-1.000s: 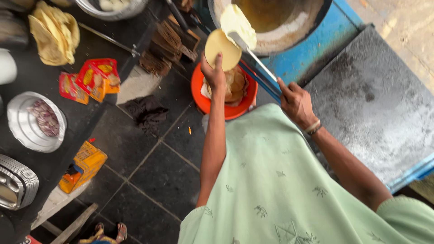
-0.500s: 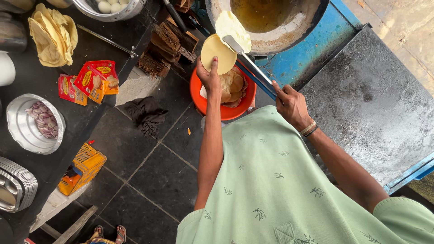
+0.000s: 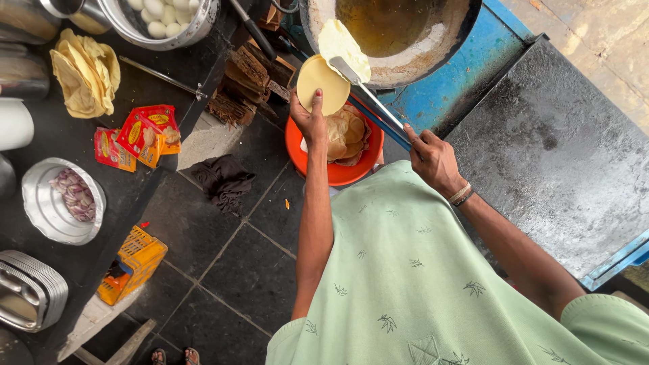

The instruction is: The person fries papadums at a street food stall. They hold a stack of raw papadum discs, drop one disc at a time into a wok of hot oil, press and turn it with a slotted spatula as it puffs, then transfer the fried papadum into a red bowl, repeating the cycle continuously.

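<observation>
A flat, pale dough disc [image 3: 323, 84] is held up on the fingers of the left hand [image 3: 311, 122], which is partly open beneath it. The right hand [image 3: 433, 157] is closed around the handle of a long metal skimmer [image 3: 370, 101], on whose blade a second dough round [image 3: 343, 47] is carried. Compared with a second ago, both rounds are seen nearer the wide frying pan [image 3: 395, 40] beyond the hands, suggesting frying is close. Just below the left hand, fried breads are piled in an orange bowl [image 3: 334, 172]. Farther left, a dish of sliced onions [image 3: 62, 201] is seen.
</observation>
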